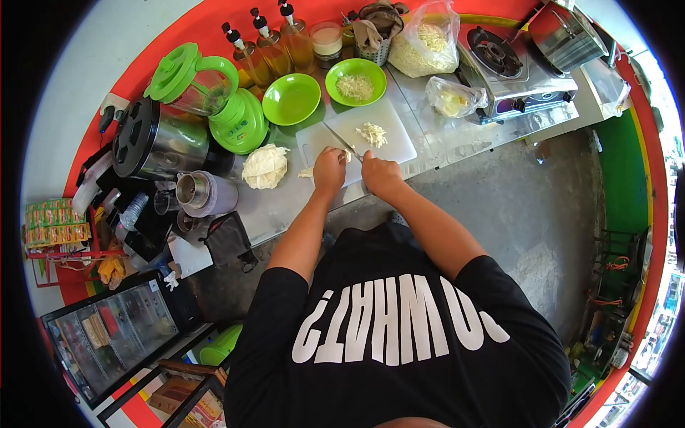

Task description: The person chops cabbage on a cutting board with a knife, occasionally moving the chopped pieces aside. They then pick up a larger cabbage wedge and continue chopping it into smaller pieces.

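A long metal counter [432, 135] runs below a red wall edge, with grey floor under it. In the head view, a single white, smooth, flat cutting board [394, 143] lies on it, one heap of pale shreds [372, 134] toward its one o'clock side. The right hand [383, 175] is clenched round the handle of one knife [342, 140], whose thin metal blade points to ten o'clock over the board. The left hand [330, 171] has its fingers curled near the blade, by a pale piece [348, 154] (how firmly they grip it, I cannot tell).

From the board, one rough, pale round lump [265, 166] sits between eight and nine o'clock. Two glossy green bowls stand close by: the one at twelve [355, 82] holds fine shreds, the one at ten [291, 99] shows its smooth inside. Three pump bottles [275, 53] of amber liquid stand toward eleven, a clear plastic bag [426, 43] of pale strands at one, and a metal pot [569, 37] on the stove [515, 85] at two.
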Action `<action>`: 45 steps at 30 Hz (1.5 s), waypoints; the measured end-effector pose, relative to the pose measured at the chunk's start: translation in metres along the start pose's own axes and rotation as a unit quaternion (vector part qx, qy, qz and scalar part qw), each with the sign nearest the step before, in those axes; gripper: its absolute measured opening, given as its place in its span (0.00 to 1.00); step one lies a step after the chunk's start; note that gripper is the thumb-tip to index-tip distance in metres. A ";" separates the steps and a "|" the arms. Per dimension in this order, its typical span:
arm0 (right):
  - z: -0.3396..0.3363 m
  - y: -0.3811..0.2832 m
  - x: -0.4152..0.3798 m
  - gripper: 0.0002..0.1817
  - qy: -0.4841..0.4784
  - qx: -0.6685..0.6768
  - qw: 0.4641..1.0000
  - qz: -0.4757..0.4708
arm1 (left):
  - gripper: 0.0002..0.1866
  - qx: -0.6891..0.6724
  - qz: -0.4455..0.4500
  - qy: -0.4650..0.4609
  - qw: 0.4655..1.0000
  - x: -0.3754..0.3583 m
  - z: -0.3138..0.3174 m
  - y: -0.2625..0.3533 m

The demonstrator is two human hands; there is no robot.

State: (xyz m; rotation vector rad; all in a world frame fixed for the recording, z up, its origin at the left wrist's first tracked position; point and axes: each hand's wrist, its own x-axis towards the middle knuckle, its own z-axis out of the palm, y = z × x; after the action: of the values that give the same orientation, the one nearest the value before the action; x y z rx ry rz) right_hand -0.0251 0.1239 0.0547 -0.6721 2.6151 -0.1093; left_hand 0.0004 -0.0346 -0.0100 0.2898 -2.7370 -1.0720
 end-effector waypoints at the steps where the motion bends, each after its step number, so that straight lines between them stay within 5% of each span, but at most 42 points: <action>1: 0.001 -0.001 -0.002 0.12 0.004 -0.005 1.000 0.001 | 0.05 0.000 0.000 0.001 1.000 -0.001 0.000 0.002; 16: 0.025 -0.005 -0.002 0.14 0.010 0.007 1.000 0.028 | 0.04 -0.031 -0.020 0.009 0.999 -0.004 0.001 0.000; 27: 0.013 -0.005 0.001 0.14 0.004 -0.011 1.000 0.003 | 0.05 -0.032 0.089 0.050 0.994 -0.009 0.005 -0.012; 45: 0.033 -0.010 0.013 0.14 0.021 0.016 0.999 0.023 | 0.04 -0.064 0.016 -0.014 0.998 -0.001 -0.001 -0.010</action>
State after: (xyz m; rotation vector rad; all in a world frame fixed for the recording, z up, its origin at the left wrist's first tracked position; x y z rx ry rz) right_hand -0.0168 0.1100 0.0213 -0.6036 2.6614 -0.1529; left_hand 0.0029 -0.0421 -0.0159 0.2128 -2.6719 -1.2455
